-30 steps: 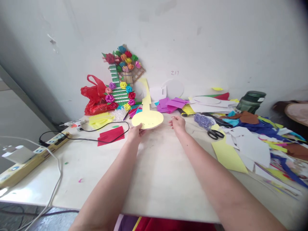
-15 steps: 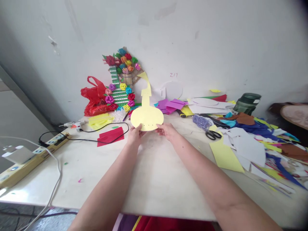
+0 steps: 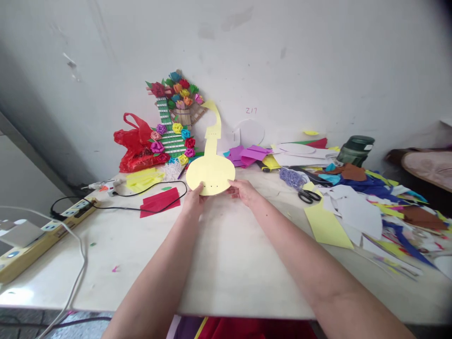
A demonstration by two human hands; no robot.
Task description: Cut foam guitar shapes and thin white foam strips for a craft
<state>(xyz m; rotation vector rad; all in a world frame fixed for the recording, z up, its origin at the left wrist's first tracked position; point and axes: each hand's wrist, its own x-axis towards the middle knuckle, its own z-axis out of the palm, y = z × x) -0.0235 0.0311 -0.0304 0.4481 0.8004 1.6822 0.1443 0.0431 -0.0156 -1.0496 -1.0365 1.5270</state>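
Pinching the yellow cutout (image 3: 211,170) by its lower rim at frame centre, with left hand (image 3: 194,201) and right hand (image 3: 244,191) equally near and almost closed, pointing its long axis up-frame.

yellow cutout (image 3: 211,172): smooth matt card | red bag (image 3: 131,147): thin, glossy, crinkled plastic | tabletop (image 3: 240,263): smooth, faint sheen | flowers (image 3: 158,89): matt paper | scissors handles (image 3: 310,196): smooth plastic | purple string (image 3: 291,178): rough fibre | green bottle (image 3: 355,151): glossy plastic | wall (image 3: 300,61): matt, scuffed
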